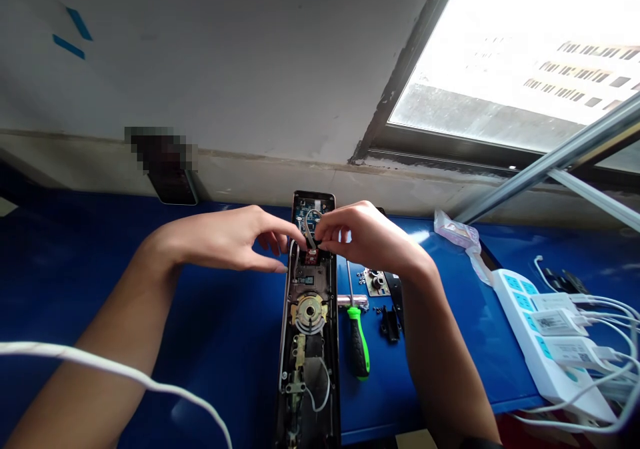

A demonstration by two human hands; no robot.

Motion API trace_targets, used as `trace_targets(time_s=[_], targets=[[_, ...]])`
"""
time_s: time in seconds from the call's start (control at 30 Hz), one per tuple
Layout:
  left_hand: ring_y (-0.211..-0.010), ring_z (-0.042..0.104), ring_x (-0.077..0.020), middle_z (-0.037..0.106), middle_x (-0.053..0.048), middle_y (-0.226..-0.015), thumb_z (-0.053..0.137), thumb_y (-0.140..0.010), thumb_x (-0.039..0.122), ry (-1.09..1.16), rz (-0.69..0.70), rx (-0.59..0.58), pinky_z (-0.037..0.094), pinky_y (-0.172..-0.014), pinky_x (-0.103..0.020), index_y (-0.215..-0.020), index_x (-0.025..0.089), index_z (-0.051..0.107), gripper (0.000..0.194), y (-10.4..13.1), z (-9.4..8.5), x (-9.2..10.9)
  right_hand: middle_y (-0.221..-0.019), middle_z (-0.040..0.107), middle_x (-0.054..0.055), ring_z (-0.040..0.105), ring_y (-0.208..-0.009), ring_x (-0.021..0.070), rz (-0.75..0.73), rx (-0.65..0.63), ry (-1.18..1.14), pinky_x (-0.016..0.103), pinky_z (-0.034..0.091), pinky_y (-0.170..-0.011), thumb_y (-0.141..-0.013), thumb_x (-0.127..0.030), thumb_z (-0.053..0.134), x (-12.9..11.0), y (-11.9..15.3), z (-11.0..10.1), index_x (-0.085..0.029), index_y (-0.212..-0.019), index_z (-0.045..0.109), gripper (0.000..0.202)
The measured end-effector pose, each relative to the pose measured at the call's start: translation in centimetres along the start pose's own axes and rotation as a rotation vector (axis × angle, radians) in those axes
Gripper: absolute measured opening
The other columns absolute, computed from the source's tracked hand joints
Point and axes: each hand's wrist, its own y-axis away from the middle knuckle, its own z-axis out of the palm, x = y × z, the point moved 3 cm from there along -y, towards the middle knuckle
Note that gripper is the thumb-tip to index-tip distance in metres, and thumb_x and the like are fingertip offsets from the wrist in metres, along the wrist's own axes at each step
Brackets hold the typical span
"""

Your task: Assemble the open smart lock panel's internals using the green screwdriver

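A long black opened housing, which looks like an electronic door lock, stretches away from me on the blue table. At its far end sits a blue circuit board, with a small red board nearer. My left hand reaches in from the left, its index fingertip at the red board and its thumb apart by the housing's edge. From the right, my right hand pinches at a looped grey cable just above the red board. Fingertips partly hide the cable's end. A round metal mechanism lies lower in the housing.
Right of the housing lie a green-and-black screwdriver, a small square circuit board, loose screws and a black plastic part. A white power strip with plugged adapters stands further right. A phone-like device leans on the wall.
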Motion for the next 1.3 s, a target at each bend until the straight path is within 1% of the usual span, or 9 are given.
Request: trace_targets(time_s=[0.07,0.13,0.27,0.4,0.57,0.83,0.97,1.03,1.3], targets=[[-0.106,0.071,-0.0205,0.077,0.003,-0.117,0.072,-0.088,0.044,0.007,-0.02,-0.051,0.053,-0.086,-0.023,-0.137,0.038,0.067,0.049,0.1,0.1,0.0,-0.084,0.078,-0.001,0.065,-0.071,0.0089,0.003,-0.054,0.068,0.022,0.047,-0.065,-0.084,-0.01,0.071,0.1,0.3,-0.2,-0.02,-0.086,0.081,0.015],[-0.109,0.07,-0.0209,0.076,0.004,-0.121,0.071,-0.089,0.044,0.011,-0.03,-0.082,0.054,-0.087,-0.022,-0.14,0.04,0.065,0.052,0.0,0.2,-0.2,-0.088,0.079,-0.001,0.066,-0.072,0.0094,0.013,-0.082,0.091,0.022,0.048,-0.066,-0.085,-0.01,0.071,0.3,0.4,-0.4,-0.022,-0.092,0.084,0.019],[-0.113,0.07,-0.0215,0.075,0.003,-0.127,0.071,-0.089,0.046,0.015,-0.046,-0.097,0.055,-0.089,-0.022,-0.143,0.041,0.062,0.055,0.0,0.1,-0.5,-0.089,0.08,-0.001,0.066,-0.072,0.0094,-0.001,-0.141,0.079,0.022,0.047,-0.065,-0.086,-0.01,0.071,0.4,0.6,-0.6,-0.028,-0.104,0.084,0.029],[-0.115,0.069,-0.0224,0.074,0.003,-0.131,0.071,-0.089,0.048,0.01,-0.049,-0.1,0.055,-0.092,-0.023,-0.145,0.041,0.06,0.058,0.1,0.1,-0.6,-0.093,0.08,0.0,0.067,-0.075,0.0099,-0.03,-0.189,0.069,0.023,0.048,-0.069,-0.087,-0.01,0.071,0.1,0.7,-0.5,-0.028,-0.108,0.083,0.031],[-0.115,0.069,-0.0219,0.074,0.004,-0.131,0.072,-0.087,0.049,0.032,-0.051,-0.092,0.054,-0.091,-0.022,-0.144,0.043,0.061,0.058,0.0,0.2,-0.8,-0.097,0.081,0.001,0.069,-0.079,0.0112,-0.02,-0.2,0.064,0.024,0.049,-0.069,-0.088,-0.012,0.071,0.2,0.8,-0.5,-0.029,-0.109,0.083,0.029],[-0.115,0.07,-0.0224,0.074,0.001,-0.13,0.072,-0.088,0.047,0.089,-0.019,-0.095,0.054,-0.093,-0.023,-0.143,0.04,0.063,0.056,-0.2,0.2,-1.1,-0.096,0.083,-0.002,0.065,-0.067,0.0097,0.002,-0.208,0.07,0.025,0.05,-0.067,-0.089,-0.016,0.071,0.3,0.9,-0.5,-0.031,-0.113,0.081,0.03],[-0.118,0.07,-0.0225,0.073,0.002,-0.133,0.073,-0.088,0.044,0.165,0.004,-0.09,0.054,-0.099,-0.025,-0.141,0.039,0.065,0.054,-0.5,0.4,-1.2,-0.098,0.084,0.0,0.073,-0.078,0.0126,0.016,-0.2,0.04,0.025,0.051,-0.07,-0.089,-0.014,0.069,0.2,0.8,-0.3,-0.028,-0.111,0.082,0.028],[-0.118,0.07,-0.0226,0.073,0.002,-0.132,0.073,-0.088,0.042,0.182,0.009,-0.085,0.054,-0.1,-0.026,-0.139,0.039,0.066,0.052,-0.6,0.5,-1.3,-0.097,0.084,0.002,0.074,-0.08,0.0135,0.016,-0.188,0.026,0.024,0.051,-0.07,-0.089,-0.014,0.069,0.1,0.8,-0.2,-0.026,-0.109,0.083,0.027],[-0.118,0.071,-0.0231,0.074,0.002,-0.131,0.074,-0.088,0.041,0.189,0.03,-0.067,0.055,-0.103,-0.027,-0.138,0.037,0.068,0.051,-0.9,0.7,-1.2,-0.09,0.084,0.002,0.073,-0.071,0.0128,0.04,-0.181,0.025,0.023,0.049,-0.064,-0.086,-0.015,0.069,-0.2,1.0,-0.1,-0.026,-0.108,0.084,0.028]])
